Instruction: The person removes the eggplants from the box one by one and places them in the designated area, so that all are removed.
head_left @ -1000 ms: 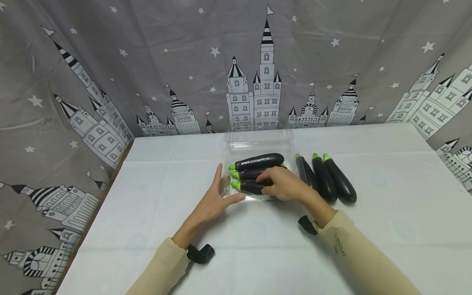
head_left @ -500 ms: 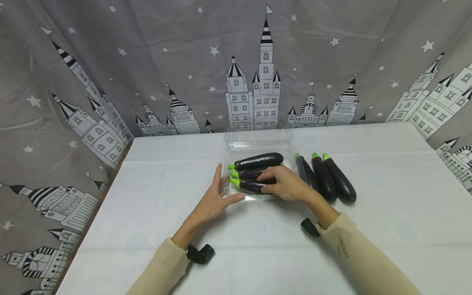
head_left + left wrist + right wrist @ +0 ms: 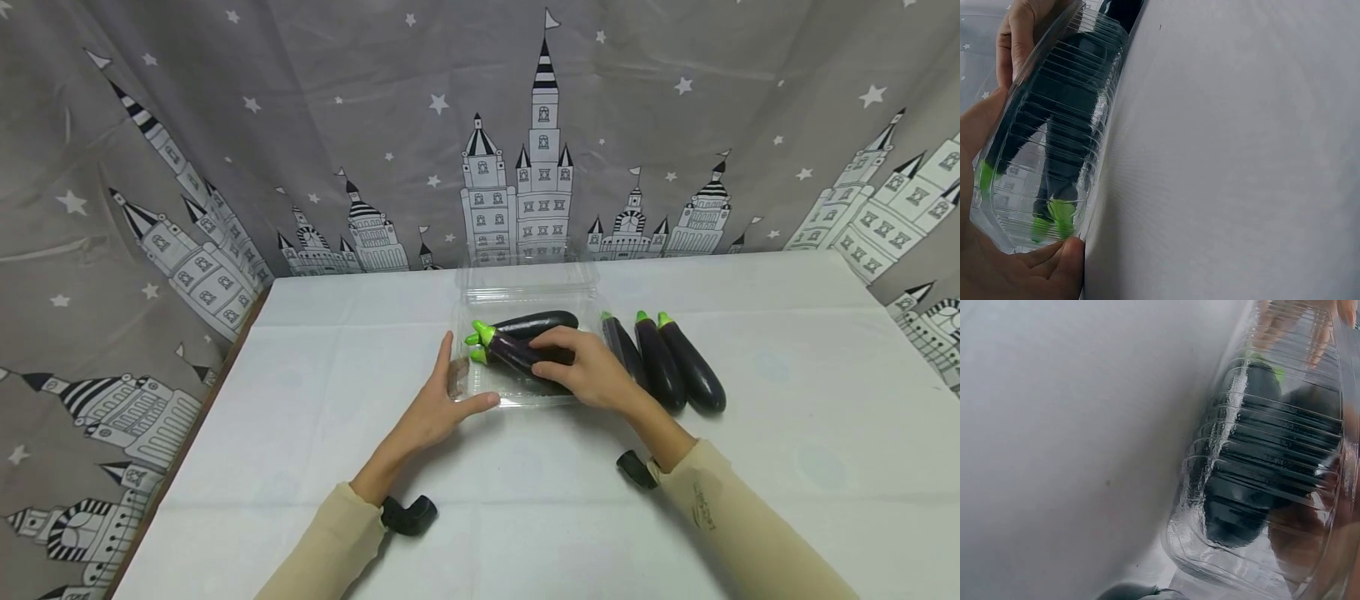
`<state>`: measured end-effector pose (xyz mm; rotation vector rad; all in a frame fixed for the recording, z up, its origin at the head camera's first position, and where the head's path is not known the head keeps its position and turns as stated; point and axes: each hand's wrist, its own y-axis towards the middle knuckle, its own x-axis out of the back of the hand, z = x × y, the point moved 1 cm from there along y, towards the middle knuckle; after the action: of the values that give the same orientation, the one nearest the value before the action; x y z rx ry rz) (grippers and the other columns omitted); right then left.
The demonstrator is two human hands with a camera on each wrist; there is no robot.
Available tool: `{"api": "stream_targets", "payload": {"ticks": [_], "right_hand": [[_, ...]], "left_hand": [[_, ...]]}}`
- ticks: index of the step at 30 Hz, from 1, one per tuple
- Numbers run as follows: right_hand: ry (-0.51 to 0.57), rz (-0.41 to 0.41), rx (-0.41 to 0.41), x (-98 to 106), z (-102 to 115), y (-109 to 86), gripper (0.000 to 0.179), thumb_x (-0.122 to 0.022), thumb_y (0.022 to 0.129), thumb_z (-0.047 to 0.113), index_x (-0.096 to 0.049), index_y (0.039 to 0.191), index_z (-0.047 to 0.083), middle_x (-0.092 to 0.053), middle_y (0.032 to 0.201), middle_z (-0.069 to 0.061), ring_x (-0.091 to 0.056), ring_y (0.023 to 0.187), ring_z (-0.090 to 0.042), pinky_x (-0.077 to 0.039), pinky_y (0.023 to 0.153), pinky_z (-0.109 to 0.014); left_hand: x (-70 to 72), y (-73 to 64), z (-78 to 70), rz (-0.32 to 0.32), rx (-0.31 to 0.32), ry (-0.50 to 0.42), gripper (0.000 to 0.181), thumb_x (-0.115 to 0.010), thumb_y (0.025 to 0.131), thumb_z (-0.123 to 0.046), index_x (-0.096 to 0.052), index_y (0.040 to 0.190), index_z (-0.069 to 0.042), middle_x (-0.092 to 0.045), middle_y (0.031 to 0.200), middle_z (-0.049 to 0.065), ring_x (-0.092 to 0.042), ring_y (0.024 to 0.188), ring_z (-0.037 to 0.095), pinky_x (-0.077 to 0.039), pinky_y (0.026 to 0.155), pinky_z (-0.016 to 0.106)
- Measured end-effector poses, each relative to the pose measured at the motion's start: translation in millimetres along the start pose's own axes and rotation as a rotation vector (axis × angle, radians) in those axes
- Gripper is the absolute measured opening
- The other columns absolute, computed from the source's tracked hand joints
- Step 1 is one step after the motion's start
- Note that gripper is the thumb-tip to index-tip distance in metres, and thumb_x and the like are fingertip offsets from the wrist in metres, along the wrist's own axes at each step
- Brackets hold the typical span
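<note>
A clear plastic clamshell container (image 3: 525, 403) stands on the table with its lid (image 3: 528, 273) raised behind it. My right hand (image 3: 588, 367) pinches a dark purple eggplant (image 3: 510, 350) from above, thumb on the near side. That eggplant slants across two others in the container, its green stem pointing back left. The rearmost eggplant (image 3: 536, 323) lies crosswise behind it; the middle one is mostly hidden. My left hand (image 3: 431, 408) spans the container's front left corner, index finger and thumb extended along its sides. The left wrist view shows green stems (image 3: 1060, 215) through the ribbed wall.
Three more eggplants (image 3: 693, 367) lie side by side on the white tablecloth (image 3: 810, 367), just right of the container. A grey curtain (image 3: 337, 125) printed with castles hangs behind the table. Small black devices (image 3: 408, 515) are strapped at both wrists.
My right hand has raised the front eggplant and shifted it backward, so its stem end now overlaps the two behind. The left hand has stayed at the container corner.
</note>
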<state>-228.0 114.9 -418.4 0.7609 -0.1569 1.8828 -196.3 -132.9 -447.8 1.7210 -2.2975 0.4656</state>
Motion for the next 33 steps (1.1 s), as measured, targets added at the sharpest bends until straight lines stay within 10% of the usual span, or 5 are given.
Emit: {"api": "stream_targets", "payload": {"ticks": [18,33], "right_hand": [[0.226,-0.168,-0.023,2.8,-1.1,-3.0,0.033,-0.070,0.091,0.001,-0.063,0.124,-0.003,-0.062,0.119,-0.018,-0.059,0.108,-0.030,-0.050,0.092,-0.044],[0.247,-0.215,-0.078,13.4,35.7,-11.8,0.038,-0.064,0.091,-0.007,-0.056,0.128,-0.012,-0.056,0.124,-0.027,-0.058,0.115,-0.039,-0.049,0.096,-0.045]], "left_hand": [[-0.9,1.7,0.2,0.008,-0.008,-0.017,0.115,-0.077,0.087,-0.033,0.012,0.158,-0.020,-0.021,0.159,0.021,-0.025,0.144,0.035,-0.022,0.114,0.054],[1.5,-15.4,-36.7,0.033,0.003,-0.049,0.110,-0.075,0.088,-0.021,0.010,0.158,-0.010,-0.019,0.158,0.028,-0.026,0.143,0.040,-0.021,0.113,0.055]]}}
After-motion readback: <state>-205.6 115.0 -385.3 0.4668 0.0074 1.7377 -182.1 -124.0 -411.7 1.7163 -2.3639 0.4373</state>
